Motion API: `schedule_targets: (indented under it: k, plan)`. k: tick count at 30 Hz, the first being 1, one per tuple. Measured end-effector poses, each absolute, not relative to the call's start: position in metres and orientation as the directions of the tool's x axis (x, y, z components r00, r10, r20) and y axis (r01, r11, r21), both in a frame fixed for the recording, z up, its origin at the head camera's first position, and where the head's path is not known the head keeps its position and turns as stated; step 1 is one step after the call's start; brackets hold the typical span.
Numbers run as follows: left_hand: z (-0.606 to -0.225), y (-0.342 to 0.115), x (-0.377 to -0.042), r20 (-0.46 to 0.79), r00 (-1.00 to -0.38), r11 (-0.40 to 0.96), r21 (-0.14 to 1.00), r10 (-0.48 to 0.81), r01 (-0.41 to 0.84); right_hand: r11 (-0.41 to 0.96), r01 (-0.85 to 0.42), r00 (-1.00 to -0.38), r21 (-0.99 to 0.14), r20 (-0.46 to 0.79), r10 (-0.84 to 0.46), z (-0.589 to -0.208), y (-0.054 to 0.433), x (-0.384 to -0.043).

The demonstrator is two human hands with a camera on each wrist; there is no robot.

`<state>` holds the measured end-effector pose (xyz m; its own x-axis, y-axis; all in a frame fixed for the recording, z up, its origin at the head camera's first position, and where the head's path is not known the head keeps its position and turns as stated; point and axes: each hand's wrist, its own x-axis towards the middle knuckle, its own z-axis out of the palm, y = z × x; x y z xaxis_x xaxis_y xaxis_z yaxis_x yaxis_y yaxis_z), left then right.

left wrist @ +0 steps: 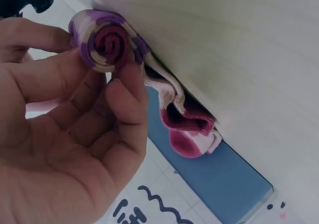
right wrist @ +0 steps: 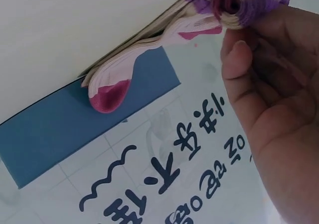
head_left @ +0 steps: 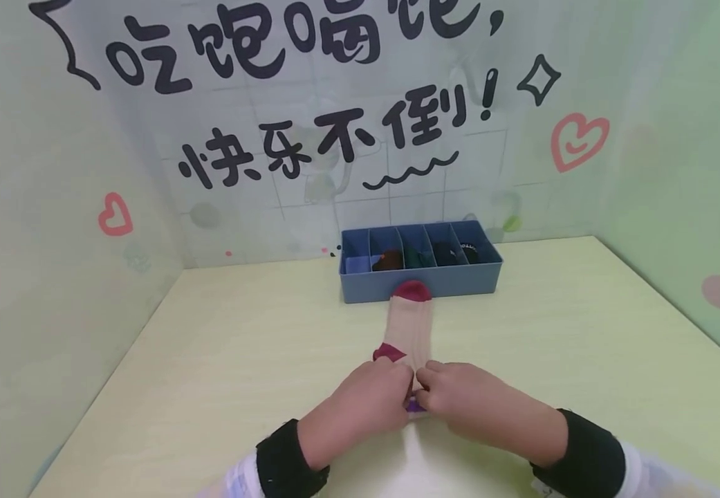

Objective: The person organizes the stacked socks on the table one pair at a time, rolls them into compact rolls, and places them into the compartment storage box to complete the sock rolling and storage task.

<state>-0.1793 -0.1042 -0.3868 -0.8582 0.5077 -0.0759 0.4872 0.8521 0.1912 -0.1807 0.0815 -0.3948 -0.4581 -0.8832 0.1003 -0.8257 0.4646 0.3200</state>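
A pale pink sock (head_left: 409, 325) with a dark pink toe and heel lies lengthwise on the table, its toe at the front of the blue box. The end nearest me is wound into a tight roll (left wrist: 107, 42) with purple and beige bands outside and dark pink at its core. My left hand (head_left: 360, 401) pinches one end of this roll between thumb and fingers. From the other side my right hand (head_left: 481, 408) grips the opposite end, its thumb below the roll in the right wrist view. Both hands nearly meet and cover much of the roll in the head view.
The blue box (head_left: 422, 283) stands at the back of the table (head_left: 241, 360), divided into several compartments. A brown bundle (head_left: 388, 260), a green one (head_left: 418, 257) and dark ones sit inside. Behind it hangs a printed white backdrop (head_left: 310, 207); pale walls flank the table.
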Motion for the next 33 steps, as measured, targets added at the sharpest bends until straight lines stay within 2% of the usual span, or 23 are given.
schedule_targets:
  k: [3,6,9,12,17,22,25,28,31,33]
  plan:
    - [-0.385,-0.103,-0.179,-0.048,-0.855,0.848,0.167,0.517,0.503,0.410,-0.774,-0.427,0.483,0.081,-0.901,-0.396,0.079,-0.171]
    - [-0.383,-0.103,-0.180,-0.044,-0.857,0.850,0.162,0.513,0.500,0.365,-0.717,-0.415,0.593,0.057,-0.908,-0.397,0.077,-0.164]
    - [-0.383,-0.103,-0.180,-0.045,-0.861,0.854,0.165,0.507,0.494,0.338,-0.686,-0.408,0.644,0.043,-0.912,-0.398,0.076,-0.164]
    - [-0.385,-0.103,-0.178,-0.006,-0.865,0.858,0.130,0.502,0.497,0.341,-0.706,-0.417,0.621,0.026,-0.909,-0.398,0.076,-0.169]
    - [-0.388,-0.101,-0.169,0.037,-0.870,0.870,0.029,0.491,0.492,0.447,-0.814,-0.485,0.370,-0.010,-0.874,-0.398,0.077,-0.183]
    - [-0.387,-0.098,-0.162,-0.028,-0.858,0.854,-0.095,0.512,0.512,0.531,-0.842,-0.534,0.098,-0.001,-0.846,-0.397,0.082,-0.193]
    - [-0.391,-0.098,-0.161,-0.025,-0.846,0.831,-0.174,0.532,0.528,0.530,-0.848,-0.529,0.025,0.021,-0.848,-0.396,0.083,-0.197]
    - [-0.389,-0.100,-0.158,0.027,-0.818,0.799,-0.237,0.575,0.553,0.558,-0.826,-0.560,-0.074,0.010,-0.828,-0.394,0.084,-0.201]
    - [-0.389,-0.104,-0.161,0.058,-0.802,0.792,-0.218,0.594,0.571,0.585,-0.784,-0.600,-0.209,0.016,-0.800,-0.394,0.085,-0.205]
    - [-0.396,-0.106,-0.169,0.063,-0.800,0.797,-0.164,0.597,0.582,0.581,-0.779,-0.604,-0.236,0.036,-0.796,-0.394,0.086,-0.207]
